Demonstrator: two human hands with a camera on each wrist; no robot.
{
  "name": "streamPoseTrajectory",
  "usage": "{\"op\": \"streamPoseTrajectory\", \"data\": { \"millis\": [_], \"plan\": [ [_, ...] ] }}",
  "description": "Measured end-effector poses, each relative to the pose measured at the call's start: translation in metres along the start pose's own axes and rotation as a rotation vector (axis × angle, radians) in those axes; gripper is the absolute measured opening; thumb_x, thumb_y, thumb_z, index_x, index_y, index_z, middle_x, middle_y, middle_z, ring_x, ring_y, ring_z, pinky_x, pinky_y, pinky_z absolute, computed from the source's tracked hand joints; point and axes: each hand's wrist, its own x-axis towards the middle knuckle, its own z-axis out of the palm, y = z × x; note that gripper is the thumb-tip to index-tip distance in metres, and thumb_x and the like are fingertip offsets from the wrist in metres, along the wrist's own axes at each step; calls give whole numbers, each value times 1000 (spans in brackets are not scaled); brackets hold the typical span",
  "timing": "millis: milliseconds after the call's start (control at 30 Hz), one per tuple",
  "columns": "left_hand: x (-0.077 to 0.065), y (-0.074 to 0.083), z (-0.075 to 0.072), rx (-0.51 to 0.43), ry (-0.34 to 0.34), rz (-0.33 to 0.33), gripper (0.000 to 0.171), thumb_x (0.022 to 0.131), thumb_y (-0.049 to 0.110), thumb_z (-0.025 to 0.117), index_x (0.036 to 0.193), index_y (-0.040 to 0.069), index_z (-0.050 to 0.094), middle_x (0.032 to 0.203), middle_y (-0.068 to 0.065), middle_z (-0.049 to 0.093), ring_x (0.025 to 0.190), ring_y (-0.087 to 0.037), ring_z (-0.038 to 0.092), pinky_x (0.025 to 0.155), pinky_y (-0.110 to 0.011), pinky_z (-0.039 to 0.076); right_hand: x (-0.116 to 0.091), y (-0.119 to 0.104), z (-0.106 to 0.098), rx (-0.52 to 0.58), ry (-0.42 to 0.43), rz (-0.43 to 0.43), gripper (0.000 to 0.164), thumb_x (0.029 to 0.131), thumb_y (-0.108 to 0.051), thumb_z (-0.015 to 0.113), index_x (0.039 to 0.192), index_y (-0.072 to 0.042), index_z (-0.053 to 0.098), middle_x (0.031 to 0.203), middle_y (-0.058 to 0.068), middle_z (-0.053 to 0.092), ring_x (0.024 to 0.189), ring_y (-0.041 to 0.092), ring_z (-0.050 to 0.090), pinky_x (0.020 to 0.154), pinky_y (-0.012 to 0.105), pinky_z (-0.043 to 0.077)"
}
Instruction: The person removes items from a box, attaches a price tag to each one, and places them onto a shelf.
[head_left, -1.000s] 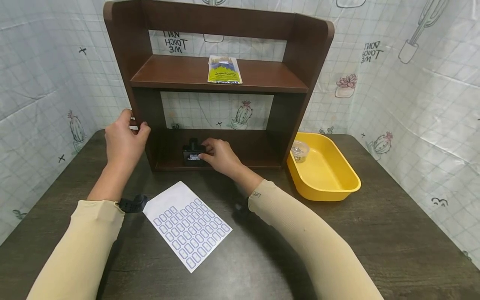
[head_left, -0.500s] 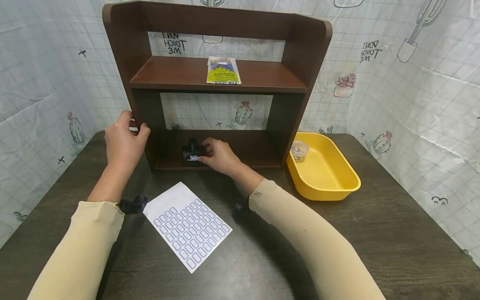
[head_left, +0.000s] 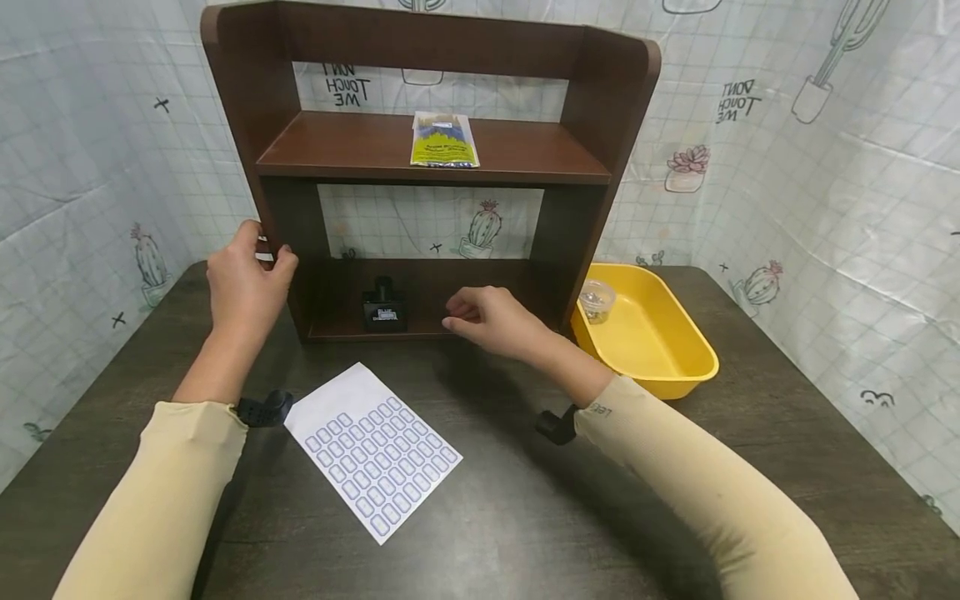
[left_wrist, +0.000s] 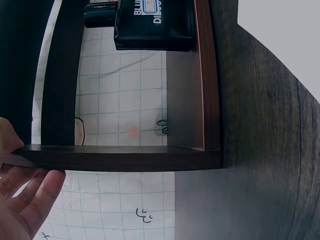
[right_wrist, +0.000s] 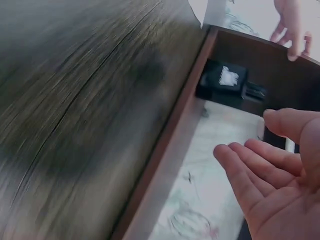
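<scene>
Now off the boxy glossy-black bottle (head_left: 385, 312), with loose, empty right hand (head_left: 497, 322) (and left hand (head_left: 250, 277) still in a pinch on the dark-brown wooden shelf (head_left: 513, 150)).

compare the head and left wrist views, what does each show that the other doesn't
Only the head view shows the right hand, the yellow bin with a clear tub in it, and the packet on the upper shelf.
Only the left wrist view clearly shows the undersides of the fingers of the left hand against the shelf unit.
Both share that hand, the shelf unit, black bottle, tabletop and white sheet (only a corner in the wrist view).
</scene>
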Motion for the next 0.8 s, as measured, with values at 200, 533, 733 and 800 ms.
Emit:
{"op": "streamPoseTrajectory", "data": {
  "millis": [200,533,733,800],
  "plan": [
    [0,0,-1,15,-12,-4,28,100,21,53,115,0,62,112,-27,76,91,-41,77,68,-44,51,-46,13,-37,-45,7,-26,29,98,-18,72,122,-2,72,118,12,78,110,25,74,96,43,60],
    [1,1,-5,31,-20,-15,30,101,22,52,118,0,62,115,-27,75,93,-42,76,68,-43,50,-97,57,-102,-128,54,57,22,101,-21,71,118,-7,74,113,8,79,105,23,73,90,41,58],
    [0,2,-3,25,-21,-4,28,101,21,52,116,0,62,112,-27,75,91,-42,75,68,-44,49,-97,88,-141,-180,121,187,29,103,-26,68,121,-4,72,116,17,78,108,32,72,88,39,55],
    [0,2,-3,24,-19,1,28,101,21,53,116,0,62,111,-28,75,91,-42,75,69,-44,49,-92,98,-149,-176,137,210,32,102,-24,68,122,0,70,116,22,77,109,37,71,86,35,54]
  ]
}}
